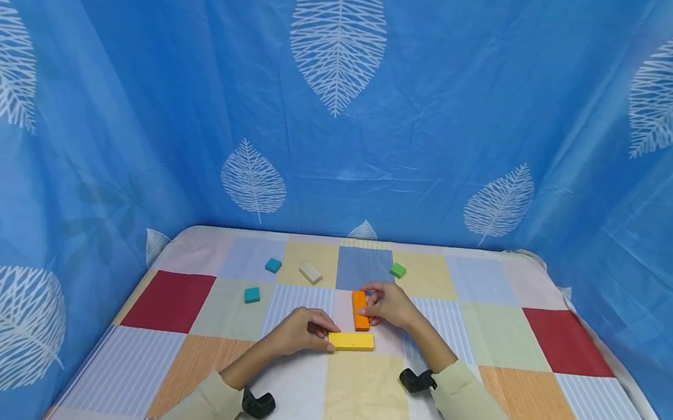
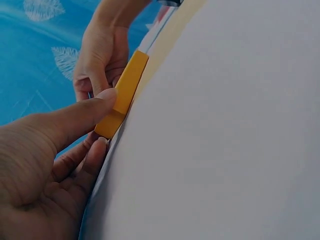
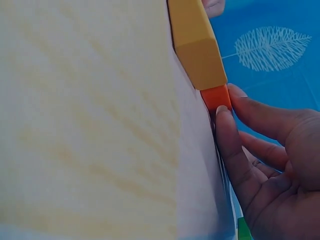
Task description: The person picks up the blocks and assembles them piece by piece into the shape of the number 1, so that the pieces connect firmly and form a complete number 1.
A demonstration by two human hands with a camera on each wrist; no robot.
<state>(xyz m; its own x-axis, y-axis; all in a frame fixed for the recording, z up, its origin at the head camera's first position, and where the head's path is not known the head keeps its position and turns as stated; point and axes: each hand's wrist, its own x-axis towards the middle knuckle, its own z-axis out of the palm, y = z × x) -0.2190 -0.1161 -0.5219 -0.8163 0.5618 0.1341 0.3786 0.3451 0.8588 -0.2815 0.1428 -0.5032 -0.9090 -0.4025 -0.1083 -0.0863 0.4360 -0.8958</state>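
Observation:
A yellow block (image 1: 352,342) lies crosswise on the patchwork cloth, and my left hand (image 1: 300,330) pinches its left end between thumb and fingers. Just behind it an orange block (image 1: 360,311) points away from me, its near end right at the yellow block's far side. My right hand (image 1: 390,304) grips the orange block from the right. In the left wrist view the thumb rests on top of the yellow block (image 2: 123,95). The right wrist view shows the orange block (image 3: 216,98) partly hidden behind the yellow one (image 3: 197,45), with fingertips on it.
Two teal blocks (image 1: 273,265) and a beige block (image 1: 310,273) lie at the back left of the patchwork cloth (image 1: 380,405). A small green block (image 1: 397,270) sits beyond my right hand. Blue leaf-print curtain (image 1: 413,143) encloses the back and sides.

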